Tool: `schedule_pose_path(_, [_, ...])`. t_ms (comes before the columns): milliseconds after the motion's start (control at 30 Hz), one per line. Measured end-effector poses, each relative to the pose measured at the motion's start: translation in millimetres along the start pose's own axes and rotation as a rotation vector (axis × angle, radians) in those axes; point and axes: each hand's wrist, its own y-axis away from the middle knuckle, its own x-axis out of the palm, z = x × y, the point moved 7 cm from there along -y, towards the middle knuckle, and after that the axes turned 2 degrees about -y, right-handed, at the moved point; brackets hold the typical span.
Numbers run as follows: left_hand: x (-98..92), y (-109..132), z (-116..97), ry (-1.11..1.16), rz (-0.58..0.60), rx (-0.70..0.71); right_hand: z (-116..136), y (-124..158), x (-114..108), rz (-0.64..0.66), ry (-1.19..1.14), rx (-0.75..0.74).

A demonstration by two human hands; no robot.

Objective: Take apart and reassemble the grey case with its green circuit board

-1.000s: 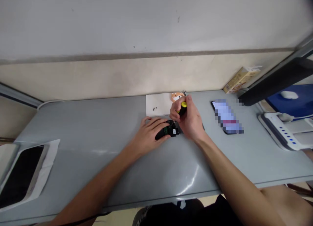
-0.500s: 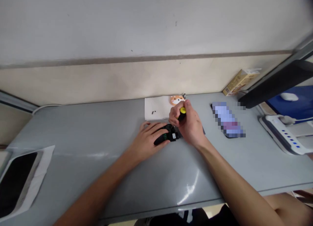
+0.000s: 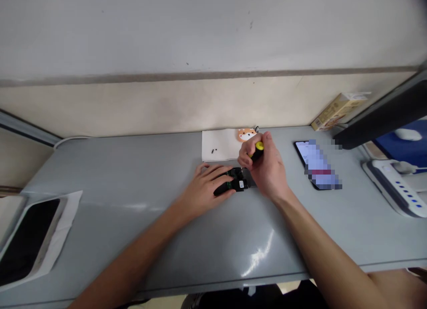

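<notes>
My left hand (image 3: 203, 187) rests on a black computer mouse (image 3: 221, 189) with its casing open, fingers and thumb gripping its sides. A green circuit board and a small white label show in the mouse. In my right hand (image 3: 268, 168) is a screwdriver (image 3: 257, 152) with a yellow and black handle, held upright in a fist just right of the mouse. Its tip is hidden, so I cannot tell whether it touches anything. A flat dark piece (image 3: 252, 179) lies partly under my right hand. Behind, several tiny black screws (image 3: 214, 151) lie on white paper (image 3: 220, 140).
An orange bear-face item (image 3: 247, 134) sits on the paper's right end. To the right are a phone (image 3: 313, 164), a power strip (image 3: 393, 184) and a carton (image 3: 338, 111). A black-screened tablet (image 3: 30, 237) lies at the left. The wall (image 3: 150, 106) bounds the desk's back.
The view has shifted slightly, so the desk items appear farther right. My right hand with the screwdriver has moved a little right relative to the mouse. My left hand keeps its hold.
</notes>
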Motion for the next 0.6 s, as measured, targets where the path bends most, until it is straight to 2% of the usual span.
schedule_pose_path(600, [0.6, 0.3, 1.0, -0.001, 0.001, -0.036, -3.5, -1.9, 1.5, 0.001, -0.006, 0.005])
